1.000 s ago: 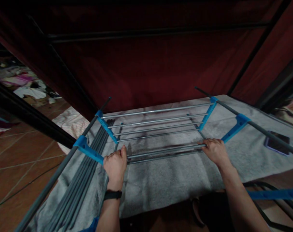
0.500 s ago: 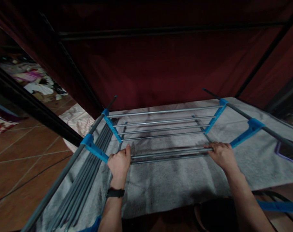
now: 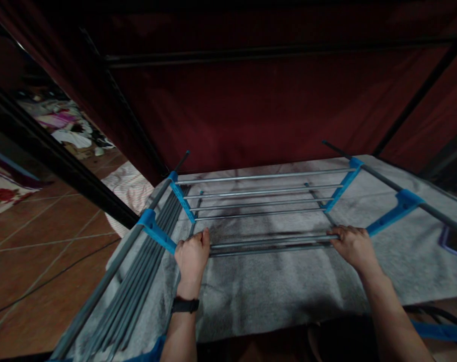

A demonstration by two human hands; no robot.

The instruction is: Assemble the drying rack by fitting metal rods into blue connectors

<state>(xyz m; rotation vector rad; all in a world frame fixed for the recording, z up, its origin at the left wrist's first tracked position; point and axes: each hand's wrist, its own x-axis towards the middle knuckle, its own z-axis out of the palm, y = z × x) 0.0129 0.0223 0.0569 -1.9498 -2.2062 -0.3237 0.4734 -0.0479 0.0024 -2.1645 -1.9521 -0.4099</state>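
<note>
A partly built rack of grey metal tubes [image 3: 266, 176] and blue plastic brackets [image 3: 182, 199] stands on a grey blanket [image 3: 266, 286]. My left hand [image 3: 193, 255], with a dark band on its wrist, is closed around the inner end of the near left bracket [image 3: 159, 235], where the near crossbars [image 3: 270, 244] meet it. On the opposite side, my right hand [image 3: 352, 246] has its fingers wrapped over the right end of those crossbars, beside the near right bracket [image 3: 396, 211]. Both hands hide the joints beneath them.
A bundle of loose grey tubes [image 3: 138, 281] lies on the blanket at left. Behind the rack rises a dark red panel [image 3: 243, 110]. A thin cable [image 3: 55, 277] runs over the tiled floor [image 3: 73, 256]. A purple-edged object [image 3: 445, 246] lies at right.
The view has shifted slightly, so the rack and both hands appear a little farther right and lower. Both hands keep their hold at the same ends of the near crossbars.
</note>
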